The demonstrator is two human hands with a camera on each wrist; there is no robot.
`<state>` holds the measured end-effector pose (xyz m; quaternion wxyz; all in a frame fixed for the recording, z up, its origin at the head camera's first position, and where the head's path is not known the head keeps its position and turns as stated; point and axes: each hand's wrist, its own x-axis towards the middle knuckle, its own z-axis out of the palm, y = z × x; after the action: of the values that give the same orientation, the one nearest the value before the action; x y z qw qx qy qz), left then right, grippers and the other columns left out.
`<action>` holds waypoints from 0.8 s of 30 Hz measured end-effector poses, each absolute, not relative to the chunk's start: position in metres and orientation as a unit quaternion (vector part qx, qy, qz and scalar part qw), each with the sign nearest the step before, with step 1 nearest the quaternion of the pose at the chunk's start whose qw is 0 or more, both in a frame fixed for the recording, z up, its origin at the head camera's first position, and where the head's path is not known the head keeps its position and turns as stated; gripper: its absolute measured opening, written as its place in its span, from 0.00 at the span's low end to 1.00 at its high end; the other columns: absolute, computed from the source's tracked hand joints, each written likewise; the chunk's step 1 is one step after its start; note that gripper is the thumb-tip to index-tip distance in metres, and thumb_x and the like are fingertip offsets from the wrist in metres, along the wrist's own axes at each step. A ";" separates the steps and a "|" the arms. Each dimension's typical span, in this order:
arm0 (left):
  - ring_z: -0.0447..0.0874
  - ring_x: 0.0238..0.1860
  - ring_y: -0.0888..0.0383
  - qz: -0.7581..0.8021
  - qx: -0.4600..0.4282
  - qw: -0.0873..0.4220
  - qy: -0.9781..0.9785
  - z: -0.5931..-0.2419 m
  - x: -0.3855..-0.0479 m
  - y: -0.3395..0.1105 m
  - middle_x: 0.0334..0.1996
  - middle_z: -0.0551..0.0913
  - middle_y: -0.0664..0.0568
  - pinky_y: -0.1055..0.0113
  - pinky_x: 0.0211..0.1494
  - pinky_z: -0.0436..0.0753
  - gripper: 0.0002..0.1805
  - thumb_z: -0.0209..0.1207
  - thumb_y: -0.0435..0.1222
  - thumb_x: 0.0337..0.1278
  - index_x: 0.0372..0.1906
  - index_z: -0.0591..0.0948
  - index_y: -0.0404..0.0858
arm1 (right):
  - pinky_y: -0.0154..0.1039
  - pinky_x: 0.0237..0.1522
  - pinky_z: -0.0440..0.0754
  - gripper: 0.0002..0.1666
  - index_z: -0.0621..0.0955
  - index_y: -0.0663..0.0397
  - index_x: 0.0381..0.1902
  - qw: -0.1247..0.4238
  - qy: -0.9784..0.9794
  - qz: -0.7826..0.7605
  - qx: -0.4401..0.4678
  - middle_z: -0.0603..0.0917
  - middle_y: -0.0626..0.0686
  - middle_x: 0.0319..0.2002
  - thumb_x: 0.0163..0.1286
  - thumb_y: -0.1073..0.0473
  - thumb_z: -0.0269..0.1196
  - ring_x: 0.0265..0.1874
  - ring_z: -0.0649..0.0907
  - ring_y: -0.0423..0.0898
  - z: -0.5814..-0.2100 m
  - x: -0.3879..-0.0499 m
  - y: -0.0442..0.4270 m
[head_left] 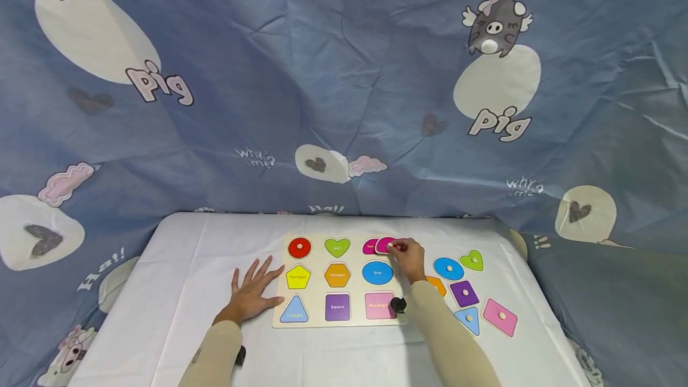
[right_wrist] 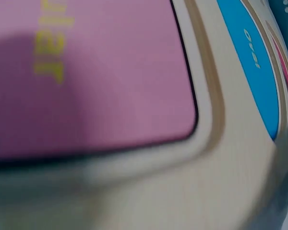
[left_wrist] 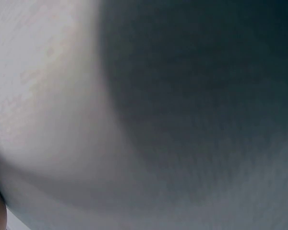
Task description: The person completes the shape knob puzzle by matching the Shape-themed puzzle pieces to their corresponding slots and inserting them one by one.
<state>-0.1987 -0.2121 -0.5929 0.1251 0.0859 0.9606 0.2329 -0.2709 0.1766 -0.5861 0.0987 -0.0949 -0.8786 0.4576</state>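
A wooden shape board (head_left: 317,321) lies on the white-covered table, with a red circle piece (head_left: 299,248) in its top left slot. The right hand (head_left: 409,258) pinches the knob of a magenta half-round piece (head_left: 385,245), which overlaps the magenta slot (head_left: 369,247) at the board's top right, shifted to the right of it. Fingers of the left hand (head_left: 249,294) are spread, their tips touching the board's left edge. In the right wrist view the pink rectangle slot (right_wrist: 129,86) and the blue oval slot (right_wrist: 252,62) show; no hand does. Blurred fabric fills most of the left wrist view.
Right of the board lie knobbed pieces: a blue one (head_left: 448,269), a green heart (head_left: 473,260), a purple square (head_left: 464,294), a blue triangle (head_left: 469,319), a pink rectangle (head_left: 500,317) and an orange piece (head_left: 437,285), partly hidden by the right arm. A patterned blue cloth (head_left: 344,76) hangs behind.
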 end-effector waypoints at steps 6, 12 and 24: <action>0.36 0.75 0.40 0.230 0.083 0.122 0.962 -0.591 -0.198 -0.211 0.76 0.48 0.44 0.35 0.68 0.24 0.43 0.63 0.57 0.48 0.71 0.66 0.50 | 0.39 0.39 0.79 0.09 0.86 0.63 0.35 0.100 -0.884 0.450 -0.082 0.83 0.57 0.32 0.58 0.62 0.71 0.33 0.78 0.50 -0.589 -0.276 0.166; 0.36 0.75 0.40 0.228 0.083 0.122 0.962 -0.591 -0.198 -0.211 0.76 0.49 0.44 0.35 0.68 0.24 0.43 0.63 0.56 0.48 0.71 0.66 0.50 | 0.42 0.40 0.81 0.10 0.85 0.64 0.35 0.097 -0.884 0.451 -0.072 0.83 0.58 0.32 0.58 0.63 0.71 0.33 0.79 0.51 -0.589 -0.278 0.155; 0.36 0.75 0.40 0.231 0.077 0.126 0.962 -0.588 -0.197 -0.210 0.77 0.48 0.45 0.35 0.68 0.25 0.43 0.64 0.56 0.48 0.71 0.66 0.50 | 0.34 0.32 0.77 0.07 0.86 0.62 0.31 0.092 -0.884 0.454 -0.064 0.80 0.53 0.26 0.57 0.63 0.72 0.29 0.77 0.47 -0.596 -0.281 0.149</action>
<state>-0.1965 -0.2100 -0.5885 0.1263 0.0772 0.9617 0.2308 -0.2814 0.1488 -0.5960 0.0923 -0.0640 -0.8841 0.4536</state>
